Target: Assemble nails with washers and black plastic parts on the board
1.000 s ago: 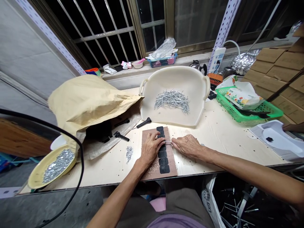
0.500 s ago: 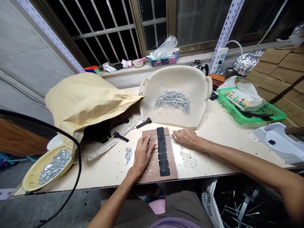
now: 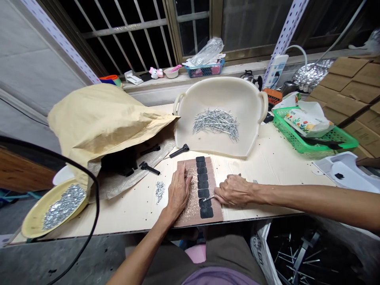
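A brown board [image 3: 219, 211] lies at the table's front edge, with a column of black rounded pads [image 3: 203, 185] along it. My left hand [image 3: 178, 192] rests flat on the board's left part, fingers stretched out, beside pale speckles. My right hand [image 3: 234, 191] is closed around a thin metal rod [image 3: 209, 198], most of which is hidden in the fist. The rod's tip reaches over the second pad from the near end; whether it touches cannot be made out. Left of my left hand is a small pile of tiny metal pieces [image 3: 160, 191].
A white basin [image 3: 190, 142] with many metal pins [image 3: 216, 123] stands behind the board. At left are a paper sack [image 3: 97, 118], black plastic parts [image 3: 149, 168] and a yellow bowl [image 3: 28, 221] of small metal pieces. A green basket [image 3: 311, 147] stands right.
My right hand has moved toward me along the board with the rod, from the far pads to near the second-lowest pad. My left hand stays on the board. The view has shifted slightly.
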`<move>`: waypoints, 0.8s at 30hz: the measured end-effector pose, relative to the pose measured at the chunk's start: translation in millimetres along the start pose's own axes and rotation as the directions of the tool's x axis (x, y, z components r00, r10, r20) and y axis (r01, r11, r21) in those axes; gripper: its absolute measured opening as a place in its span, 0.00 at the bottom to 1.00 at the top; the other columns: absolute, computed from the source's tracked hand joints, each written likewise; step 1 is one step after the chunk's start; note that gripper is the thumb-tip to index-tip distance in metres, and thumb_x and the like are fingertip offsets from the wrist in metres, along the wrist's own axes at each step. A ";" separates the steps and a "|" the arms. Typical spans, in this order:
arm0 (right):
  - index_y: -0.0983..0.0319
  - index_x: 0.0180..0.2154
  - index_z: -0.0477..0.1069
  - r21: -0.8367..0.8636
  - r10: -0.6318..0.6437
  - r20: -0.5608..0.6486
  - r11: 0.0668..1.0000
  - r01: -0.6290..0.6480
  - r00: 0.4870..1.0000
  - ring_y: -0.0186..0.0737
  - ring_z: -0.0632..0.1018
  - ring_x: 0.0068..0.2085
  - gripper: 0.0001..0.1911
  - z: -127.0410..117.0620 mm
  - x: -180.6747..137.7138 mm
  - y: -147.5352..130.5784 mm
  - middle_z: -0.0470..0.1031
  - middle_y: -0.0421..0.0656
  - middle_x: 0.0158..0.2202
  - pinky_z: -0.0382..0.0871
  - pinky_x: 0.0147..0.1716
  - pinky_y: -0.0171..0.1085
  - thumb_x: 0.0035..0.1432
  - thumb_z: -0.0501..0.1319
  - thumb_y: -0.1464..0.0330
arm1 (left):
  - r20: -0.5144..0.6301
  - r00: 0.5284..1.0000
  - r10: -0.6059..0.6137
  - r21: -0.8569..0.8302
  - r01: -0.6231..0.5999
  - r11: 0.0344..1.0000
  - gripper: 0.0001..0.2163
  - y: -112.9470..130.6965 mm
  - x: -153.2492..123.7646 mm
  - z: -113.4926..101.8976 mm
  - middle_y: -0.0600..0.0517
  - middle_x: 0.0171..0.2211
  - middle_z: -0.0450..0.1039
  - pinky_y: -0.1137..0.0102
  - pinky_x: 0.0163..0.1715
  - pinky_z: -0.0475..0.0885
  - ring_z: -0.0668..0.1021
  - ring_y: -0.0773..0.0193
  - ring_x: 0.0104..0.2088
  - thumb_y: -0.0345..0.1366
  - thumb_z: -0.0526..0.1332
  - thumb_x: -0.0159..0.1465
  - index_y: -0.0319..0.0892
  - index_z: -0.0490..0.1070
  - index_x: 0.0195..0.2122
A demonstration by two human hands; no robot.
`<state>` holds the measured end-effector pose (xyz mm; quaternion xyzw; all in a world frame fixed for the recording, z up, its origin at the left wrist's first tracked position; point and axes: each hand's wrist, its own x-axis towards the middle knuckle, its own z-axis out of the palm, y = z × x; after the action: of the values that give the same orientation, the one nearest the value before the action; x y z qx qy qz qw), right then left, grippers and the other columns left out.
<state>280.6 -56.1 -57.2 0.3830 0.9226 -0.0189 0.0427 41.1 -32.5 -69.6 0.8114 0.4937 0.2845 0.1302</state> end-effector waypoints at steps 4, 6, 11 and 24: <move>0.63 0.30 0.61 -0.030 0.152 -0.006 0.988 -0.152 0.988 0.28 0.56 0.17 0.23 -2.3 5.7 13.5 0.67 0.41 0.20 0.49 0.20 0.35 0.67 0.35 0.60 | 0.000 1.000 -0.011 0.014 0.011 1.000 0.24 1.2 -0.1 -0.7 0.44 0.45 0.67 0.62 0.43 0.68 0.70 0.57 0.43 0.38 0.47 0.68 0.44 0.45 0.64; 0.63 0.30 0.62 -0.058 0.247 -0.012 0.967 -0.247 0.969 0.29 0.59 0.18 0.22 -7.8 17.0 30.1 0.70 0.43 0.22 0.48 0.20 0.34 0.67 0.37 0.62 | 0.003 1.000 -0.009 0.014 0.009 1.000 0.23 1.1 -0.2 -0.8 0.44 0.45 0.67 0.62 0.43 0.68 0.71 0.57 0.43 0.38 0.46 0.68 0.43 0.46 0.64; 0.63 0.31 0.63 -0.073 0.299 0.018 0.952 -0.297 0.954 0.31 0.63 0.19 0.24 -9.0 26.6 37.5 0.73 0.45 0.24 0.50 0.22 0.35 0.67 0.35 0.61 | 0.010 1.000 -0.027 0.007 0.027 1.000 0.23 -0.5 -0.6 0.1 0.44 0.45 0.67 0.62 0.43 0.67 0.70 0.58 0.44 0.38 0.46 0.68 0.43 0.45 0.64; 0.59 0.27 0.67 -0.053 0.286 0.016 0.957 -0.285 0.958 0.34 0.64 0.17 0.22 -19.5 -81.5 -34.6 0.72 0.43 0.20 0.45 0.22 0.38 0.66 0.41 0.62 | -0.008 1.000 0.023 0.003 -0.023 1.000 0.22 -0.7 -2.8 -0.9 0.42 0.45 0.68 0.60 0.44 0.67 0.70 0.56 0.44 0.36 0.45 0.68 0.40 0.48 0.63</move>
<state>312.2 -136.6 -30.1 0.5108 0.8571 0.0061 0.0656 39.1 -34.7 -70.2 0.8159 0.4854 0.2887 0.1238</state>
